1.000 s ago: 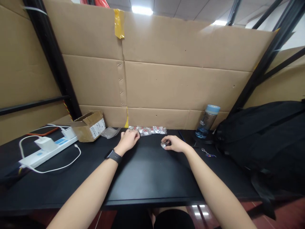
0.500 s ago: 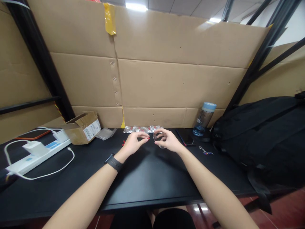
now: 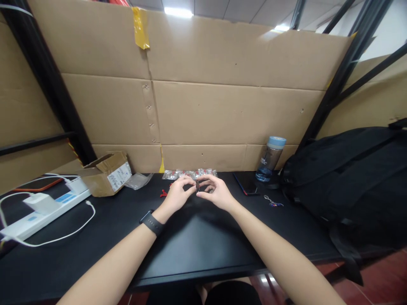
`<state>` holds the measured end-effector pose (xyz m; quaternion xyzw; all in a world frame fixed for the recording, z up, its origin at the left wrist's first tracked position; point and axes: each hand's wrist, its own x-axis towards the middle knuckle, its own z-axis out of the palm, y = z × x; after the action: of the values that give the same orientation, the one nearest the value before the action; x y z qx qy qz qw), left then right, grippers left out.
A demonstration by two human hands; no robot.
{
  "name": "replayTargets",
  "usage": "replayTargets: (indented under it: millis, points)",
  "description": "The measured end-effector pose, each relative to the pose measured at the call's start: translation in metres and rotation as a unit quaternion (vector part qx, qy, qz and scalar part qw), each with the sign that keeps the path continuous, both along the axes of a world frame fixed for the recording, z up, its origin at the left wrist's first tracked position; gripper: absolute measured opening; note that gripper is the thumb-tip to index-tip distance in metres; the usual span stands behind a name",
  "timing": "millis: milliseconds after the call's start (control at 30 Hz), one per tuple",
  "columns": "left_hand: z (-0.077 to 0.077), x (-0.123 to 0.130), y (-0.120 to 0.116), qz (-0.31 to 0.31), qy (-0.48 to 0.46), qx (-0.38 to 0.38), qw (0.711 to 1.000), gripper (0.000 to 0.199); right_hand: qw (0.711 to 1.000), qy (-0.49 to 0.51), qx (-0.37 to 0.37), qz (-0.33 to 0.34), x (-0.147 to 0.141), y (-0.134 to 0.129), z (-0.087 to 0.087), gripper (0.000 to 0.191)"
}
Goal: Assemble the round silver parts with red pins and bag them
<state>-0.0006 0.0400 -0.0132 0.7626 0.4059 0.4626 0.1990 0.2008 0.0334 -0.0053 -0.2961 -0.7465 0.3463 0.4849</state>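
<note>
Head view: gap closed; left hand now meets small dark disc gripped in fingers of right hand over worktop, so both hands work one piece. Left fingers' hold: cannot tell.

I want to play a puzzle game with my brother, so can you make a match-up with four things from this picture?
1. small dark thing
2. shiny packets
3. watch
4. bottle

A. worn on the left arm
B. at the fingertips of the left hand and right hand
C. light-blue lid on top
D. lined up along the back of the table

Right pairs: 1-B, 2-D, 3-A, 4-C
</note>
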Motion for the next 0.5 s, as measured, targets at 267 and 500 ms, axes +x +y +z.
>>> replayTargets:
  millis: [267, 500]
  points:
    - [-0.0024, 0.0000, -0.0013, 0.055, 0.023, 0.011, 0.998, 0.009, 0.996, 0.044, -0.076, -0.010, -0.0053, 0.0008, -0.0045, 0.040]
    - [0.0039, 0.0039, -0.0096, 0.076, 0.053, 0.016, 0.996, 0.008, 0.997, -0.076, 0.006, -0.029, 0.0033, 0.0053, -0.0007, 0.027]
